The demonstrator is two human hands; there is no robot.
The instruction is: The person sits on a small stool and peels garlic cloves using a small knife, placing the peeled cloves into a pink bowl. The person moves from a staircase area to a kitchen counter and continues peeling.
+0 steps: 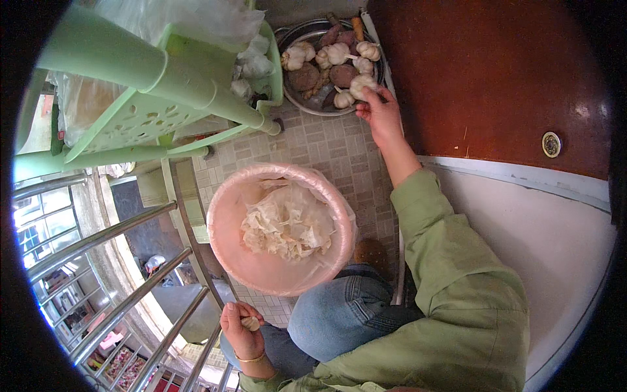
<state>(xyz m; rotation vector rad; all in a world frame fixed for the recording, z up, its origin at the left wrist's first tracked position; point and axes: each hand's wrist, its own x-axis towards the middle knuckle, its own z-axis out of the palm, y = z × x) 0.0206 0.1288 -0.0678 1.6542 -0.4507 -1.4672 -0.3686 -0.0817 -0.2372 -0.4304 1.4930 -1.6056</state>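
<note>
At the rim of a round metal pan (323,111), my right hand (379,115) has its fingers on a white garlic bulb (361,84) and appears to grip its near side. Several more garlic bulbs (338,53) lie in the pan among round brown root vegetables (303,77), reddish sweet potatoes (330,36) and a piece of ginger root (318,85). Low in the view, my left hand (242,326) holds a pale garlic clove (251,323) between thumb and fingers. Between my hands stands a pink bin (220,259) with a clear plastic liner, holding papery garlic skins (286,223).
A green plastic rack (196,88) with plastic bags stands at upper left. Metal railings (142,284) run along the left. A reddish-brown wooden door (490,88) and a white wall panel (519,220) border the right. Tiled floor (313,142) shows around the bin, close to my knee (323,313).
</note>
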